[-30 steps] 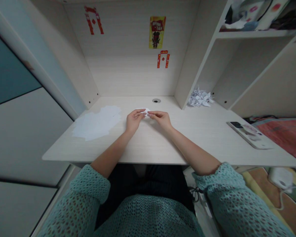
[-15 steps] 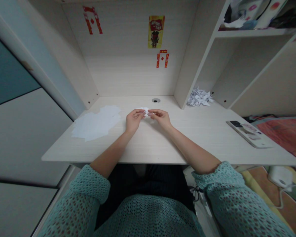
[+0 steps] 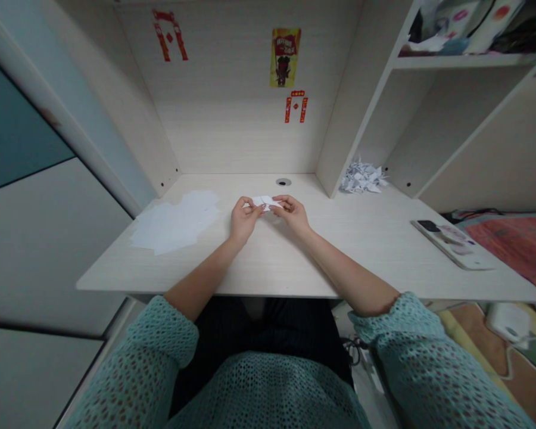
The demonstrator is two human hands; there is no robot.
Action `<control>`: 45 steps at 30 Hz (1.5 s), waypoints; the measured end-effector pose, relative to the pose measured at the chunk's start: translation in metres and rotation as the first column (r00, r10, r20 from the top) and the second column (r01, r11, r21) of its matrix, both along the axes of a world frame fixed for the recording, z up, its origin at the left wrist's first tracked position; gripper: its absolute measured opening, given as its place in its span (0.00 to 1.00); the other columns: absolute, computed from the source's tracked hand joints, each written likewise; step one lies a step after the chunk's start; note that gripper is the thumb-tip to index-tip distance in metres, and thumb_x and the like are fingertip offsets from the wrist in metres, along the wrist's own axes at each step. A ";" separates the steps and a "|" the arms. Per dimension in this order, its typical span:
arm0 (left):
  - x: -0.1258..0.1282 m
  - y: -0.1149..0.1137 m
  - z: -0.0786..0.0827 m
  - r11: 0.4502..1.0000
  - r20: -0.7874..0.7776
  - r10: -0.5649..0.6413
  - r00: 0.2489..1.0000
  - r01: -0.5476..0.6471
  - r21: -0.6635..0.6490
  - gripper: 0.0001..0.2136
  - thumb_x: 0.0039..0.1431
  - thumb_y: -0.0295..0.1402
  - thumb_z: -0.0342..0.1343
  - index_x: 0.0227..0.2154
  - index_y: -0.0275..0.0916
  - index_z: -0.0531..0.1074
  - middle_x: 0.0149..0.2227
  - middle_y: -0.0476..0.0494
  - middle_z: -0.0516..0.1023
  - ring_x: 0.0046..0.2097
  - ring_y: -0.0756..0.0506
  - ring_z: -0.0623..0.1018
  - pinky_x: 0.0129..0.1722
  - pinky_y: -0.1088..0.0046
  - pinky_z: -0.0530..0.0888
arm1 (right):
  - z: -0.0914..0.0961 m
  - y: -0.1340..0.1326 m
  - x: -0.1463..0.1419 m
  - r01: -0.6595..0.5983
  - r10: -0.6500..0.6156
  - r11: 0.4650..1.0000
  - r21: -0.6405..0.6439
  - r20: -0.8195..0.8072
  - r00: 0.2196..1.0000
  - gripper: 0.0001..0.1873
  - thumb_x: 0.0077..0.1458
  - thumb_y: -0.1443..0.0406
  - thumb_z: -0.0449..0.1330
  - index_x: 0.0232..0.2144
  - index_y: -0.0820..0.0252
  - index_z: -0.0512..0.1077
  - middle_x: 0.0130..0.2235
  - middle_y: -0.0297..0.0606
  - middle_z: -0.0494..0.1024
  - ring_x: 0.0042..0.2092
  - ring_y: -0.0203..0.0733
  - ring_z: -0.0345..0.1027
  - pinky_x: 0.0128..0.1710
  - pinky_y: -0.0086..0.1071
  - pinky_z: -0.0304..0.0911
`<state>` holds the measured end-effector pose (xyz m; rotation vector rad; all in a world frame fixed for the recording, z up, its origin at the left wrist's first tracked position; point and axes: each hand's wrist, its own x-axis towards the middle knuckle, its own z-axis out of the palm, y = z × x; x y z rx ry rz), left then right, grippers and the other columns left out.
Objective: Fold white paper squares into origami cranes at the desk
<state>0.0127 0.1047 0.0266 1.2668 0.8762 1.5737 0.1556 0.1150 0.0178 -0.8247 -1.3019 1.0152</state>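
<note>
A small piece of folded white paper [image 3: 264, 201] is held between my two hands, just above the middle of the desk. My left hand [image 3: 245, 219] pinches its left side with thumb and fingers. On the other side, my right hand [image 3: 293, 213] grips the right part, thumb toward me. Creases and a flap show on the paper, but its exact fold is too small to make out. Left of my hands, a spread of flat white paper sheets [image 3: 176, 221] lies on the desk.
Folded white paper pieces [image 3: 363, 177] are heaped in the right cubby of the white desk [image 3: 277, 274]. A phone [image 3: 452, 244] lies near the right end. Behind my hands is a round cable hole [image 3: 283, 182]. A divider panel [image 3: 352, 107] stands right of centre.
The paper between my hands has opened out and shows more of its white surface. My hands have moved slightly apart, with fingers a little raised.
</note>
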 end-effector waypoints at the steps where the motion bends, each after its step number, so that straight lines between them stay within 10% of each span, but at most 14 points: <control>1: 0.000 0.000 0.000 1.000 -0.004 0.012 1.000 -0.012 0.002 0.18 0.41 0.38 0.64 0.26 0.40 0.59 0.23 0.52 0.75 0.29 0.49 0.78 0.34 0.72 0.74 | -0.001 -0.001 -0.001 0.007 -0.007 1.000 -0.002 -0.013 1.000 0.23 0.37 0.54 0.66 0.36 0.57 0.70 0.26 0.31 0.75 0.26 0.33 0.65 0.29 0.29 0.60; 23: -0.001 0.002 0.001 1.000 0.079 0.016 0.997 -0.017 0.019 0.21 0.41 0.33 0.64 0.19 0.39 0.52 0.18 0.60 0.55 0.23 0.56 0.67 0.33 0.76 0.74 | 0.001 -0.001 -0.002 -0.074 0.059 0.988 -0.132 -0.117 0.991 0.22 0.34 0.62 0.68 0.36 0.57 0.73 0.29 0.31 0.77 0.29 0.33 0.68 0.30 0.26 0.60; 45: -0.008 0.007 -0.002 0.985 -0.079 0.084 0.993 -0.071 0.157 0.19 0.44 0.34 0.62 0.19 0.39 0.52 0.18 0.58 0.56 0.23 0.55 0.63 0.27 0.79 0.66 | 0.002 0.000 0.005 -0.222 0.210 0.960 -0.169 -0.086 0.974 0.24 0.40 0.58 0.67 0.42 0.55 0.74 0.36 0.35 0.78 0.30 0.33 0.69 0.29 0.26 0.63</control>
